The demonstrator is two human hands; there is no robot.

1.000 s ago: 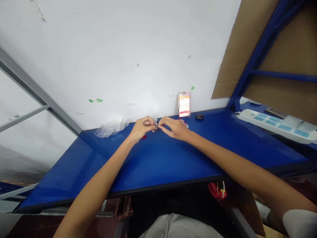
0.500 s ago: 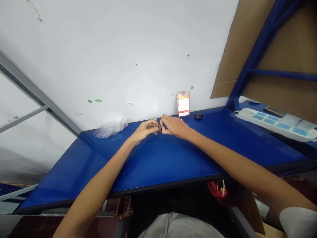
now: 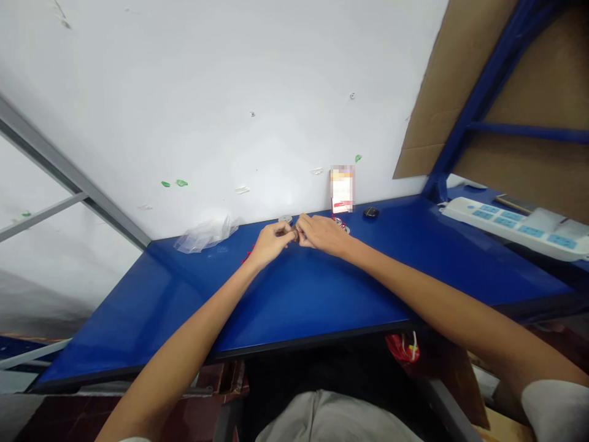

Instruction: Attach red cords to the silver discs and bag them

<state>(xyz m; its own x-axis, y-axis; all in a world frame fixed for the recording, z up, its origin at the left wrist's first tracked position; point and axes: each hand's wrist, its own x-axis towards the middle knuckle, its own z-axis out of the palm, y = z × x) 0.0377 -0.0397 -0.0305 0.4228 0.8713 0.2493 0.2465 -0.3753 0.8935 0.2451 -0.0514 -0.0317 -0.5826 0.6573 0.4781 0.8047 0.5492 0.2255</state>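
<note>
My left hand [image 3: 272,244] and my right hand [image 3: 321,233] meet above the blue table [image 3: 304,301], fingertips pinched together. Between them is a small dark brownish piece [image 3: 296,232], mostly covered by the fingers; its kind is not clear. Just behind the hands lies a round silvery disc [image 3: 285,218]. Small red bits [image 3: 249,252] show beside my left wrist. Past my right hand are small round silvery and red parts [image 3: 343,226], partly hidden by it.
A lit phone [image 3: 342,189] leans on the white wall, with a small black object [image 3: 370,212] to its right. A clear plastic bag [image 3: 207,234] lies at the back left. A white power strip [image 3: 515,224] sits at the right, near a blue metal frame [image 3: 483,86].
The view has shifted slightly. My hands stay together around the small piece, with the fingers slightly shifted. The silvery disc, red bits and round parts now show more.
</note>
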